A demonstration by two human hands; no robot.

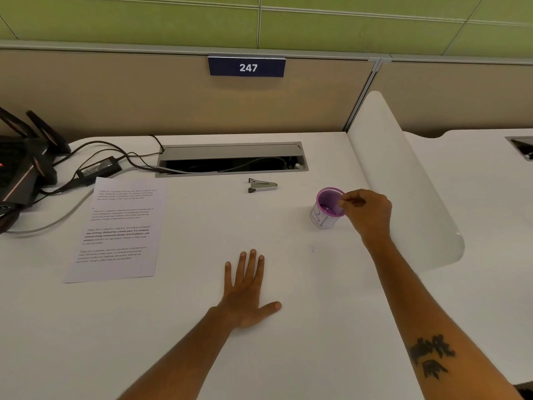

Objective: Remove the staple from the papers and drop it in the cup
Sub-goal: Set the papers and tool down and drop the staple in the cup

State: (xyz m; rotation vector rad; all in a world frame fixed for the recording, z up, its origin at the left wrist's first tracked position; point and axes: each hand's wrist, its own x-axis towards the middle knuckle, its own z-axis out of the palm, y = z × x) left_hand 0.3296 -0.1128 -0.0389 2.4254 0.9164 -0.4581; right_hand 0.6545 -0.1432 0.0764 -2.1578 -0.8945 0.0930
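The printed papers (116, 230) lie flat on the white desk at the left. A small purple cup (327, 207) with a white label stands at the right. My right hand (367, 210) hovers at the cup's right rim, thumb and forefinger pinched together over the opening; whether the staple is between them is too small to tell. My left hand (245, 287) rests flat on the desk, palm down, fingers spread, holding nothing. A metal staple remover (262, 186) lies on the desk behind, between the papers and the cup.
An open cable tray (230, 158) is set into the desk at the back. A power adapter (99, 168), cables and a black router (20, 163) crowd the far left. A white curved divider (403, 180) rises just right of the cup. A partition wall stands behind.
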